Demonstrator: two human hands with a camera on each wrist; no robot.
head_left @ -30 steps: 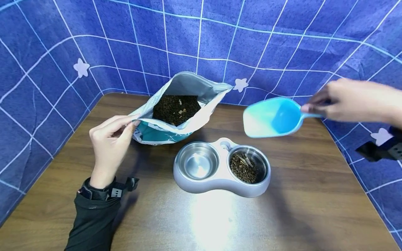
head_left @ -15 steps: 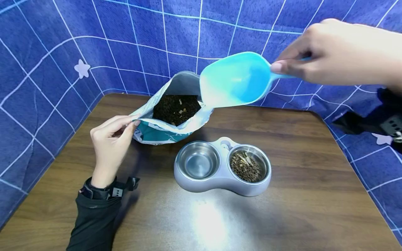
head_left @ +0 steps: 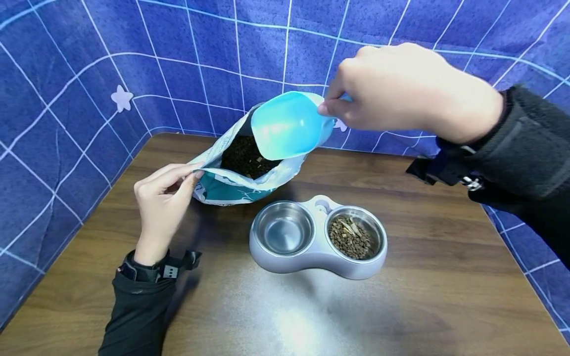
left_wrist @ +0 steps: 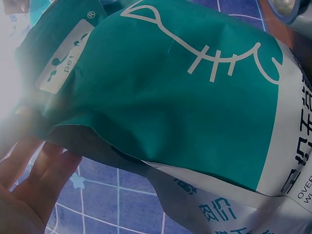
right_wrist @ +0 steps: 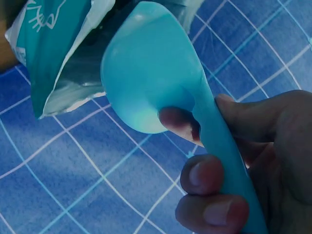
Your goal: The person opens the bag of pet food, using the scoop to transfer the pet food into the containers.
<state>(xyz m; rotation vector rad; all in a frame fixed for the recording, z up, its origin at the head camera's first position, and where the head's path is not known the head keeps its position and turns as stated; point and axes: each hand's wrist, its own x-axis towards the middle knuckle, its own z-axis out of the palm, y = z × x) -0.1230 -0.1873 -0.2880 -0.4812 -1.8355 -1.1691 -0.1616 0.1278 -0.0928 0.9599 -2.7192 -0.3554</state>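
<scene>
Scoop (head_left: 287, 126), a light blue plastic one, now hangs tipped mouth-down right over the open top of the food bag (head_left: 236, 180). A second ago it was out to the right, level with the double feeder, and half a second ago it was high above the bag's right edge, so it has swung left and dropped to the opening. It looks empty, so the move reads as the approach to another dip into the kibble (head_left: 242, 157) rather than a delivery.

From the wrist camera the right hand (head_left: 401, 89) has its fingers (right_wrist: 209, 178) curled round the scoop's handle, with the thumb along the top; the grip is firm.

By contrast, the left hand (head_left: 162, 198) has hardly moved. Its thumb and fingertips pinch the bag's near-left lip and hold the mouth open. The wrist view shows mostly the teal side of the bag (left_wrist: 161, 92) with a white fish-bone drawing.

Just in front of the bag on the wooden table (head_left: 445, 277) stands the grey double feeder (head_left: 318, 237). Its right bowl (head_left: 354, 237) holds kibble; its left bowl (head_left: 282, 228) is bare steel. A blue checked cloth (head_left: 67, 74) hangs behind and to both sides.
</scene>
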